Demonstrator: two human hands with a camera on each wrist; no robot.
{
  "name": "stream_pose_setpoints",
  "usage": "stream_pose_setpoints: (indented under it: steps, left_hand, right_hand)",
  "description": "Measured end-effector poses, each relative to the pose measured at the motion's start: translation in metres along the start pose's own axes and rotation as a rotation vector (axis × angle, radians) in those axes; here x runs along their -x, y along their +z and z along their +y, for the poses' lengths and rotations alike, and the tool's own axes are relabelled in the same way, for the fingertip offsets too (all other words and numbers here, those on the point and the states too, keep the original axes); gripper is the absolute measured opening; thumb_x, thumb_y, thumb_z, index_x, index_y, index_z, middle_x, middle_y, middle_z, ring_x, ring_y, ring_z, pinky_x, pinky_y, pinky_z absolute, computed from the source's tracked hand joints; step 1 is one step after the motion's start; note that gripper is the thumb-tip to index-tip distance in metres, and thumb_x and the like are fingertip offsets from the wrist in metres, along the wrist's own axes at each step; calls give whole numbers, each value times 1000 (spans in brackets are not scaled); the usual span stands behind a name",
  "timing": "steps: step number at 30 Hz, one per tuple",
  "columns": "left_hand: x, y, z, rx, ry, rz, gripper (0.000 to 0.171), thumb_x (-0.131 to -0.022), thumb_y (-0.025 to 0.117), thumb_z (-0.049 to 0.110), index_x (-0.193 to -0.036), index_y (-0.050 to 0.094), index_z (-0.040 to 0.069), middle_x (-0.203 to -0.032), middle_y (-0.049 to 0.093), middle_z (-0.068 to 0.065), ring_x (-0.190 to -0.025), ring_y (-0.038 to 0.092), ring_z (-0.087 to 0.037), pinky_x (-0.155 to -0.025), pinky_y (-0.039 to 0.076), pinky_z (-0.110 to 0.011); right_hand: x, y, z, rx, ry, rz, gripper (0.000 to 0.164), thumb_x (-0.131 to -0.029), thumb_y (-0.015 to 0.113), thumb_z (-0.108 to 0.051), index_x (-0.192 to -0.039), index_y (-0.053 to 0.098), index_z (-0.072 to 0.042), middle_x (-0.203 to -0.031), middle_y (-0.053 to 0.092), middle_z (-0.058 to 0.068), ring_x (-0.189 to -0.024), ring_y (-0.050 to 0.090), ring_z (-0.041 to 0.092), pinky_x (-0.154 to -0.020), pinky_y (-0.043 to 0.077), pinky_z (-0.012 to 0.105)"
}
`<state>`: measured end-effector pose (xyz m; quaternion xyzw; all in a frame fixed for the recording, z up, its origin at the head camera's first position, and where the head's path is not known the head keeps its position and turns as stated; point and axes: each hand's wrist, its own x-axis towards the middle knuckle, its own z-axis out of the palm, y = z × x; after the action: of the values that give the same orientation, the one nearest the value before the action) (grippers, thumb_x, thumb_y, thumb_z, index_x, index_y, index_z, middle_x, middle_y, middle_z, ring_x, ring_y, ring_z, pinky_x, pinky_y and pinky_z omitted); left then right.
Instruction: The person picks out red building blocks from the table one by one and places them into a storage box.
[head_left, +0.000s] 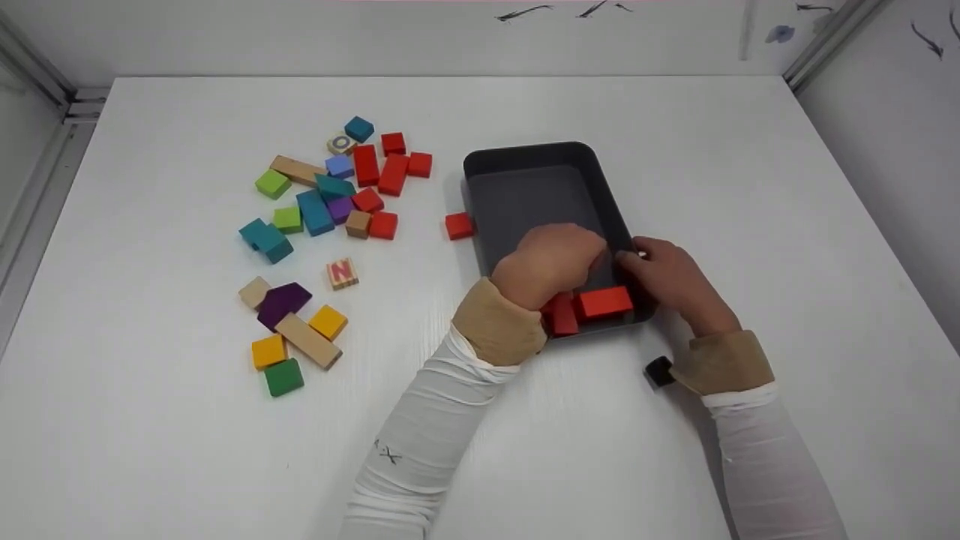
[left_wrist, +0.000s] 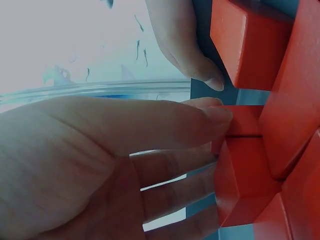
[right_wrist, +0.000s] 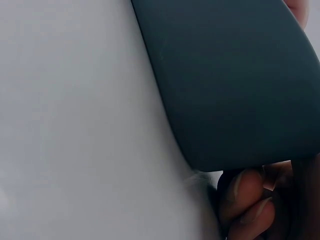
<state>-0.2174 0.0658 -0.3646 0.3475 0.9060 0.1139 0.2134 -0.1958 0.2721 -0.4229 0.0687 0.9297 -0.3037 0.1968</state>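
My left hand reaches over the dark grey tray, palm side hidden in the head view. In the left wrist view its thumb and fingers pinch a small red block, with more red blocks packed right beside it. Two red blocks, one of them a longer red block, show at the tray's near end. At the tray's right side, my right hand grips the rim near the front corner. The tray's outer wall fills much of the right wrist view, with curled fingers below it.
A lone red block lies against the tray's left side. Left of it spread several coloured and plain wooden blocks, among them a purple block and a letter N block. A black cube sits by the right cuff.
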Motion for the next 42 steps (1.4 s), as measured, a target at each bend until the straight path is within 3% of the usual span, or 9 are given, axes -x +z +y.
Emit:
stream_pose_setpoints:
  steps: [12,20,24,30,34,42]
  left_hand:
    - [-1,-1,3,8,90,-60,29,-106,54,11,-130,68,19,-128,70,2,-114,64,-16,-97,54,-33]
    - [0,-4,3,47,113,-110,39,-105,52,10,-142,61,20,-138,65,2,-121,60,-16,-104,51,-32]
    - [3,-10,-2,83,82,-58,40,-105,50,11,-143,60,19,-138,66,-1,-119,61,-16,-104,52,-32]
    - [11,-21,-15,142,36,16,42,-109,39,13,-147,57,18,-147,62,-3,-129,60,-17,-111,49,-34]
    - [21,-30,-29,196,6,56,40,-110,42,17,-148,56,17,-146,62,-3,-131,58,-18,-114,46,-35]
    - [44,-42,-60,345,-40,136,39,-110,50,24,-147,55,15,-143,62,-5,-128,59,-19,-110,49,-36]
  right_hand:
    - [0,-1,0,23,-13,30,41,-104,40,-37,-120,63,-7,-111,60,16,-102,53,29,-81,43,37]
    - [1,-1,-1,8,-14,28,38,-104,41,-36,-118,61,-6,-110,59,15,-101,53,29,-81,44,37]
    - [1,-1,-2,4,-1,4,48,-106,40,-42,-132,60,-7,-125,61,19,-111,53,32,-93,47,44]
    - [0,-1,-2,2,17,-16,50,-107,38,-40,-140,56,-6,-131,60,19,-114,53,32,-96,48,45]
    - [-1,0,-1,0,21,-21,54,-108,38,-41,-146,52,-5,-142,56,21,-120,51,34,-109,45,53]
    - [-1,0,-2,25,-2,-7,57,-107,37,-39,-146,51,0,-148,52,27,-128,49,41,-117,38,60]
